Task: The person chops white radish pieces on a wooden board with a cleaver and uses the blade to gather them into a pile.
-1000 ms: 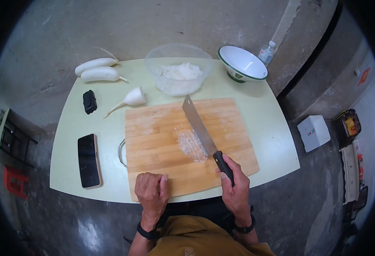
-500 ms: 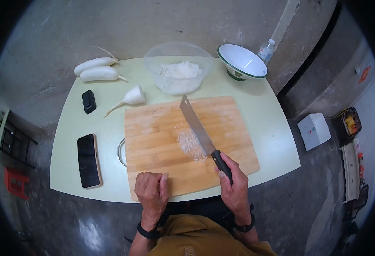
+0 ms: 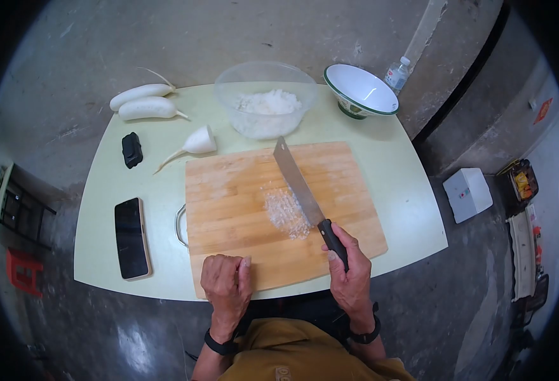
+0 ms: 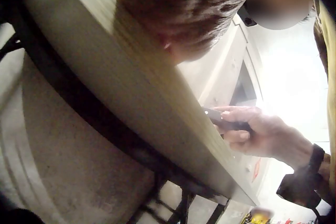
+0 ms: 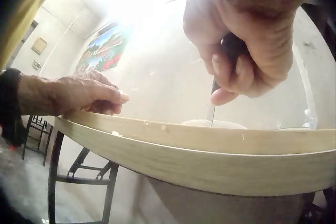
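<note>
My right hand (image 3: 352,279) grips the black handle of a cleaver (image 3: 300,185), whose broad blade points away over the wooden cutting board (image 3: 241,203). Along the blade's left side lies a small heap of finely chopped white bits (image 3: 286,213). My left hand (image 3: 227,284) rests with curled fingers on the board's near left corner and holds nothing. In the right wrist view the curled left hand (image 5: 84,96) sits by the board's edge, while the right hand (image 5: 247,40) is wrapped round the dark handle.
Behind the board stands a clear plastic bowl (image 3: 265,130) with white chopped pieces. A cut white radish (image 3: 199,142) lies left of it, and two whole radishes (image 3: 147,108) farther back. A phone (image 3: 132,239), a black object (image 3: 132,150), a green-rimmed bowl (image 3: 350,105) and a bottle (image 3: 397,75) are around.
The cleaver's tip swung slightly left, then back right and a little farther away, with my right hand shifting slightly. My left hand and the chopped heap stay in place.
</note>
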Tool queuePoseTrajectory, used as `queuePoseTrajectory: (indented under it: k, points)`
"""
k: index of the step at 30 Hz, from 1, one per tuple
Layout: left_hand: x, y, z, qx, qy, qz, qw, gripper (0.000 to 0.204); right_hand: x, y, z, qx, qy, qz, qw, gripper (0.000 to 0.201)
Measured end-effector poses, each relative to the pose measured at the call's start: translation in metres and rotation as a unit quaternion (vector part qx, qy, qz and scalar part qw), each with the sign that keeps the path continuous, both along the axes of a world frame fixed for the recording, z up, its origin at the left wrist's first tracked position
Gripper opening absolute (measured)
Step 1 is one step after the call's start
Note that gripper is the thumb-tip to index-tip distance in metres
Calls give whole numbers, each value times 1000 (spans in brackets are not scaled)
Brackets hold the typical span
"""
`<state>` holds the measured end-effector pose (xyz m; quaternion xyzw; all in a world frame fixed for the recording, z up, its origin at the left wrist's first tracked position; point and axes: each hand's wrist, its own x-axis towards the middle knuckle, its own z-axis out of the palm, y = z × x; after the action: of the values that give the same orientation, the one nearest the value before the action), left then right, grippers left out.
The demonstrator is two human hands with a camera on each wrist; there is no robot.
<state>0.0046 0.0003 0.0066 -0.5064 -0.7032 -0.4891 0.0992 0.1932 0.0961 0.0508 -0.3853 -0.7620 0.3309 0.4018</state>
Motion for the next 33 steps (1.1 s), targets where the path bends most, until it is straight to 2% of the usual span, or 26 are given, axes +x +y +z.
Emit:
queuePoseTrajectory:
  k: [2,4,8,10,16,25,28,33]
  points:
    - [0,1,0,-5,0,1,1000,14,2,-1,0,17,4,-8,1000,40]
    - [0,1,0,4,5,3,1000,14,4,-5,2,-13,21,-33,999,40]
    - [0,1,1,-1,4,2,1000,14,9,-4,2,4,23,-24,999,40]
    - [1,1,0,3,1,6,1000,14,9,-2,-2,-14,-20,-9,1000,41]
    - [1,0,0,-11,2,12,1000,14,8,-4,0,-10,17,-21,1000,41]
    - [1,1,0,-16,2,13,1000,14,10,-3,-6,-30,12,-8,999,41]
    - [0,1,-2,0,-2,8,1000,14,11,-6,-5,6,29,-12,999,42]
    - [-1,3,-3,4,2,6,1000,14,10,-1,-6,-2,12,-19,1000,40]
